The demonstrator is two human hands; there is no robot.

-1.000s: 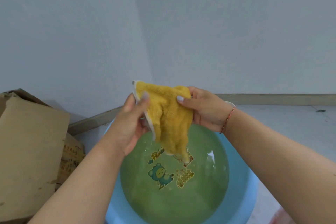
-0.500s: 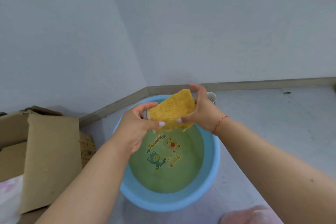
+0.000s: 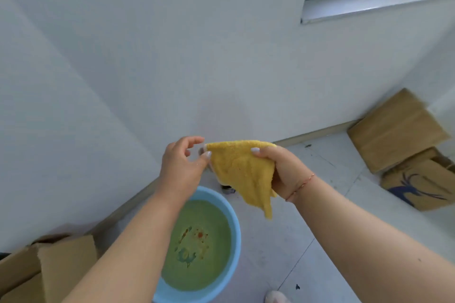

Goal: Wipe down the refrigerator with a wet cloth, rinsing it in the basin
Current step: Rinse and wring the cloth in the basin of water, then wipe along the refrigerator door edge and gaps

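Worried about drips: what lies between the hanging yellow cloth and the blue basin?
Head view: only bare pale floor separates yellow terry cloth from blue plastic basin.

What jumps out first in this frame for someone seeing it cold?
The yellow cloth at centre, held up between both hands: the left hand pinches its top corner, the right hand grips its other side, and a point of cloth hangs down. Below and left of it, on the floor by the wall, is the blue basin of greenish water. Cardboard boxes lie at the right by the wall.
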